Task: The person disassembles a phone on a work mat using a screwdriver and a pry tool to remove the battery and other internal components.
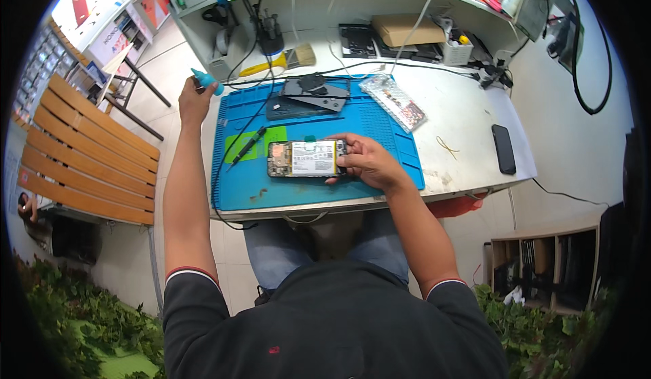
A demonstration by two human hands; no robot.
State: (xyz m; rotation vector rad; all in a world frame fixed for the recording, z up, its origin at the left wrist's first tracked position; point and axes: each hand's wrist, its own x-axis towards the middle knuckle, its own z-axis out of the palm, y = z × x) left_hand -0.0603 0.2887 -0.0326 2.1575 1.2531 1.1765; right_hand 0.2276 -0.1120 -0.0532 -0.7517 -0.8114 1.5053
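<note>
My right hand (pixel 367 163) grips the right end of an opened smartphone (pixel 313 159), its thumb on top and fingers around the edge. The phone lies level over the blue repair mat (pixel 285 195), its battery and circuit board exposed. Out past the mat's far left corner, my left hand (pixel 194 101) is closed on a small teal object with a pointed tip (pixel 209 82), perhaps a squeeze bulb or bottle. A dark screwdriver (pixel 247 146) rests on a green pad (pixel 274 135), left of the phone. Dark phone parts (pixel 315 94) lie at the mat's far side.
A bubble-wrap packet (pixel 395 102) lies across the mat's right side. Farther right are a rubber band (pixel 447 146) and a black phone (pixel 503 149). A yellow-handled brush (pixel 279 61) and cables are behind the mat. A slatted wooden bench (pixel 91 148) stands at left.
</note>
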